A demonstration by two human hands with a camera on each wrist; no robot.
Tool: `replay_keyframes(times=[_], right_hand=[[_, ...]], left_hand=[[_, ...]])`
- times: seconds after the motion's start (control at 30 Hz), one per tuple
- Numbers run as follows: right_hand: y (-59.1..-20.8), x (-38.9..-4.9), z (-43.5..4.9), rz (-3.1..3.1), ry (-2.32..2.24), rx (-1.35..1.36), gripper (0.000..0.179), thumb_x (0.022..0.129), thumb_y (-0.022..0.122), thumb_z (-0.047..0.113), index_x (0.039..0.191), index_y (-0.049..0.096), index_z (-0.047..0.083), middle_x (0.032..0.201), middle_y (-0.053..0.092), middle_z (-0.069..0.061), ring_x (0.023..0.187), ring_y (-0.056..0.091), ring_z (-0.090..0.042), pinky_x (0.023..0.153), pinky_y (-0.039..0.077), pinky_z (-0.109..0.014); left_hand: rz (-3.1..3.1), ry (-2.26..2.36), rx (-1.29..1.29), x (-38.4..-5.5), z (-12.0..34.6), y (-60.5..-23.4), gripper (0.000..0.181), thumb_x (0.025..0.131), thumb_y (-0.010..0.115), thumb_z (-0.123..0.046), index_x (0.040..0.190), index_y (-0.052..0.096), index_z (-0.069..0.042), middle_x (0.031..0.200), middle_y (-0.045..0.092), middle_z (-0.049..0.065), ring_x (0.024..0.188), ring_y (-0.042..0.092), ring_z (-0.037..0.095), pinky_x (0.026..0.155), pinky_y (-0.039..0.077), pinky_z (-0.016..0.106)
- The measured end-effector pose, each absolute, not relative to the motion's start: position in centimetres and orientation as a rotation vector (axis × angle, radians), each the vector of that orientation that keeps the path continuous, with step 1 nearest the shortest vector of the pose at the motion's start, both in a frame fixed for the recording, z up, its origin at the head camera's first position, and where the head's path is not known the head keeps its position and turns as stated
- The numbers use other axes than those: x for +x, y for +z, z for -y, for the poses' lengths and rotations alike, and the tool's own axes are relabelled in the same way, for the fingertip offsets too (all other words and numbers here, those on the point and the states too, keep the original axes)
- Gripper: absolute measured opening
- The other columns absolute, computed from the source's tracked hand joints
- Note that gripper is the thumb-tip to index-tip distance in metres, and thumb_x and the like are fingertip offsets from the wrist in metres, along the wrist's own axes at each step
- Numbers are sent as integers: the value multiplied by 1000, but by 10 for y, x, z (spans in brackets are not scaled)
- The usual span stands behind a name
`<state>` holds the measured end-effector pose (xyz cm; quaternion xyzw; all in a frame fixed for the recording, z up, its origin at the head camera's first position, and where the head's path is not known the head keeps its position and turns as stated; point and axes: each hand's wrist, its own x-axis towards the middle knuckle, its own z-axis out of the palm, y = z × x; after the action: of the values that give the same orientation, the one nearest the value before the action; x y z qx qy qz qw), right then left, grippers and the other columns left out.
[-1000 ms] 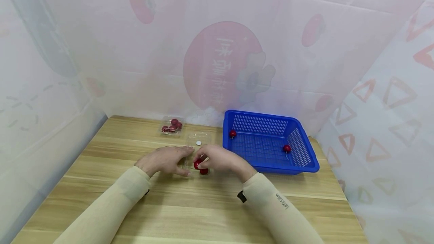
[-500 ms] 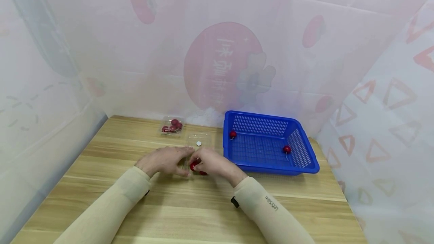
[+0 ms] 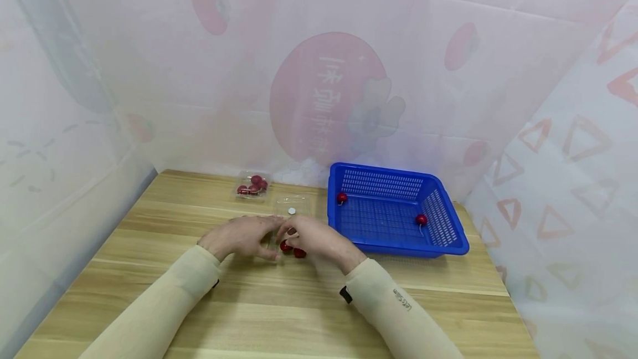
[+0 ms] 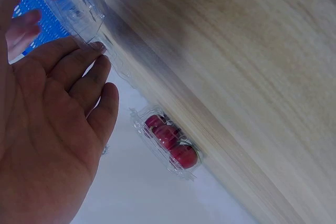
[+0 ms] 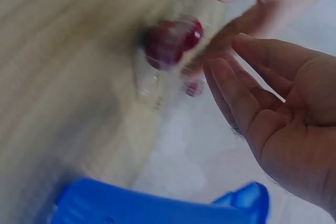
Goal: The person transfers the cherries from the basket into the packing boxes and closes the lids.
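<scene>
Two red cherries [image 3: 286, 246] lie in the near half of a clear plastic clamshell box, whose lid [image 3: 302, 202] is folded back. My right hand [image 3: 319, 239] hovers over them. In the right wrist view its fingers [image 5: 227, 80] are extended with nothing between them, apart from the cherries [image 5: 164, 45]. My left hand [image 3: 245, 235] stays along the box's left side. Fairly straight fingers [image 4: 76, 64] reach the box's clear edge [image 4: 86, 22] in the left wrist view. Part of the box is hidden behind both hands.
A blue perforated basket [image 3: 399, 247] stands to the right, with one cherry [image 3: 341, 198] at its left and another [image 3: 421, 219] at its right. Behind my left hand, a second clear box [image 3: 253, 186] holds several red cherries. A printed curtain [image 3: 224, 98] hangs behind the wooden table [image 3: 259, 314].
My right hand has moved slightly left with a cherry and let it go into the box, beside the other one. My left hand has hardly moved.
</scene>
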<state>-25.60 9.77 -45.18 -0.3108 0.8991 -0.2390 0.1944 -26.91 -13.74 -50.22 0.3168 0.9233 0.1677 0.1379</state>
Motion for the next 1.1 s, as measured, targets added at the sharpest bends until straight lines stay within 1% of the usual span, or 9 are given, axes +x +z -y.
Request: replay_keyframes(times=[0.07, 0.17, 0.27, 0.4, 0.47, 0.67, 0.8, 1.0, 1.1], right_hand=[[-444, -256, -101, -2524, -688, -863, 28, 114, 73, 5, 140, 83, 4, 147, 83, -13, 142, 77, -32, 125, 64, -44], [-434, -258, -108, -2526, -734, -852, 31, 114, 73, 4, 145, 81, 2, 150, 80, -16, 145, 76, -36, 127, 62, -51], [-425, -261, -115, -2557, -747, -879, 32, 114, 73, 2, 144, 81, 3, 149, 81, -17, 144, 77, -38, 126, 63, -53], [-416, -267, -125, -2604, -752, -887, 29, 113, 74, 2, 141, 83, 6, 147, 83, -15, 141, 79, -37, 123, 65, -52], [-412, -269, -130, -2620, -761, -865, 29, 113, 75, 3, 140, 84, 8, 148, 83, -14, 141, 79, -35, 123, 66, -51], [-402, -276, -147, -2667, -783, -794, 31, 114, 74, 5, 144, 82, 8, 151, 81, -13, 142, 79, -35, 123, 66, -52], [-398, -281, -161, -2703, -781, -766, 31, 116, 73, 7, 145, 82, 8, 152, 80, -14, 141, 79, -34, 123, 66, -53], [-398, -291, -180, -2715, -849, -686, 32, 117, 71, 9, 147, 80, 8, 155, 77, -17, 142, 78, -35, 120, 68, -49], [-399, -297, -188, -2716, -892, -638, 32, 117, 71, 9, 148, 80, 8, 155, 77, -19, 141, 77, -36, 119, 68, -51]], left_hand=[[-2670, 492, 904, -269, 137, -502, 102, 100, 89, -64, 179, 49, -14, 178, 60, 15, 154, 68, 41, 130, 56, 68], [-2666, 485, 894, -268, 137, -501, 102, 101, 90, -61, 182, 46, -18, 181, 57, 16, 158, 65, 43, 132, 55, 68], [-2669, 466, 899, -268, 137, -499, 101, 102, 90, -57, 182, 45, -14, 183, 53, 19, 164, 58, 47, 135, 51, 68], [-2672, 445, 905, -268, 136, -499, 99, 103, 89, -58, 178, 49, -5, 181, 54, 21, 165, 57, 47, 137, 50, 66], [-2672, 439, 910, -269, 136, -499, 99, 103, 89, -58, 176, 50, -3, 181, 55, 21, 166, 57, 47, 138, 49, 66], [-2675, 430, 904, -269, 135, -500, 98, 103, 89, -56, 176, 50, -3, 181, 54, 21, 166, 56, 47, 139, 48, 65], [-2671, 437, 897, -268, 135, -500, 99, 103, 89, -57, 176, 50, -3, 182, 53, 22, 167, 55, 47, 140, 46, 65], [-2664, 429, 897, -268, 136, -500, 100, 103, 88, -58, 177, 49, -3, 183, 51, 22, 168, 53, 47, 141, 45, 65], [-2663, 429, 899, -268, 135, -500, 101, 103, 88, -58, 177, 48, -3, 183, 51, 22, 169, 53, 47, 142, 45, 64]])
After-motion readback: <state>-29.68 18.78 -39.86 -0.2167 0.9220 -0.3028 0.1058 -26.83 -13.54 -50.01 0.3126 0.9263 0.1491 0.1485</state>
